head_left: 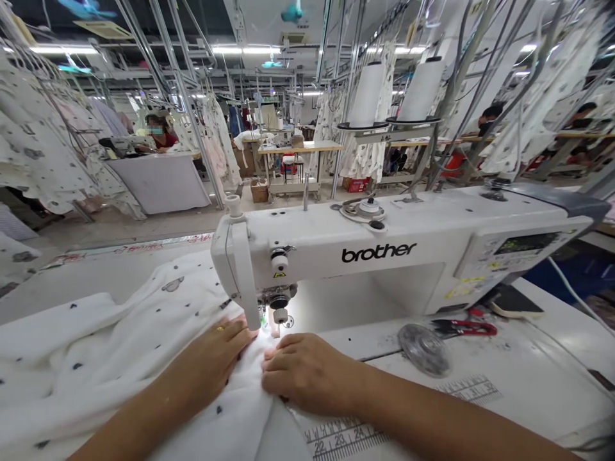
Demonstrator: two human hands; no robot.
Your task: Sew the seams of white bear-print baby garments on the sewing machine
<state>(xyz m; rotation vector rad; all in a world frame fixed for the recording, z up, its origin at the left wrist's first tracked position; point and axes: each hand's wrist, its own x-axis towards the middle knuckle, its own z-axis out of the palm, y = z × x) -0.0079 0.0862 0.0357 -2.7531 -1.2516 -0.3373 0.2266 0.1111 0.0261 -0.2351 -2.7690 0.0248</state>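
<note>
A white sewing machine point(317, 234) stands across the table, its needle area lit by a lamp. White fabric point(120, 339) with small dark prints and grey motifs spreads over the left side and runs under the needle. My left hand point(223, 346), with a ring on one finger, lies on the fabric just left of the presser foot, fingers reaching toward it. My right hand point(307, 371) is closed on the fabric's edge, right in front of the needle, fingertips curled under and partly hidden.
Red-handled thread snips point(466, 328) and a clear round dish point(425, 349) lie right of my right hand. A ruler scale point(346, 440) marks the table's front. Two thread cones point(368, 96) stand above the machine. A co-worker point(161, 134) sits at another machine, back left.
</note>
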